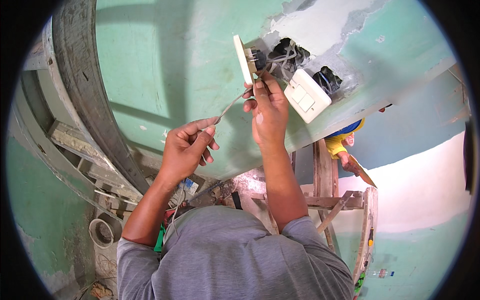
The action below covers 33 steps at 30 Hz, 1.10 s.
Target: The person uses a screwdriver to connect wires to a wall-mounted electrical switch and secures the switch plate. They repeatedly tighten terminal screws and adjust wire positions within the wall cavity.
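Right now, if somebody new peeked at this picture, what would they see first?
Probably the left hand and right hand near the middle, with a thin grey cable stretched between them. Just above, a tilted cream plate and a cream switch plate stand out beside dark wall holes. Lower right of those, someone's bright yellow clothing pops out.

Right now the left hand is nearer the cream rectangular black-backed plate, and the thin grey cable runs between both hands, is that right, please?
The head view shows the right hand, not the left hand, nearer that plate; the cable runs between both.
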Available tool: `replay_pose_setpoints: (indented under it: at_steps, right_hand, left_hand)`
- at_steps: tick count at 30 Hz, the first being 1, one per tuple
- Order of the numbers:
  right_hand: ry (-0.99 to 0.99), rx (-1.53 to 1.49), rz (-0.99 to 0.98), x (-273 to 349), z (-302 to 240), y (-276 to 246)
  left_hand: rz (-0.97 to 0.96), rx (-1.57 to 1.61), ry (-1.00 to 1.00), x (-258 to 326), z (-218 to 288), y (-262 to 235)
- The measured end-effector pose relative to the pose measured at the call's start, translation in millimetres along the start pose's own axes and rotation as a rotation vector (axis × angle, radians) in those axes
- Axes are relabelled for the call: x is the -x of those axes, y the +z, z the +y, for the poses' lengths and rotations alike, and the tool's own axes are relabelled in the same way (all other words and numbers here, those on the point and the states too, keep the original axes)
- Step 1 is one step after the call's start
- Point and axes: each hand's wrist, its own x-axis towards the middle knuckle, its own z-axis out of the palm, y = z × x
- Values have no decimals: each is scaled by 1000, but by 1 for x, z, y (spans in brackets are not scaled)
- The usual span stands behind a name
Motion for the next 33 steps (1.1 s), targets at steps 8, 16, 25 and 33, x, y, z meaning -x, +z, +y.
replay_pose_setpoints:
  at_steps: [8,16,25,33]
  right_hand:
    - [-8,-19,43,-3,0,7]
    - [34,-155,53,-6,1,7]
    - [14,-281,144,-10,-3,16]
    - [55,-307,190,-11,-1,20]
  left_hand:
    - [-4,-58,46,-9,0,-6]
    - [9,-66,115,-20,-2,-11]
    - [-23,-123,99,-32,24,-16]
    - [-4,-263,154,-38,48,-28]
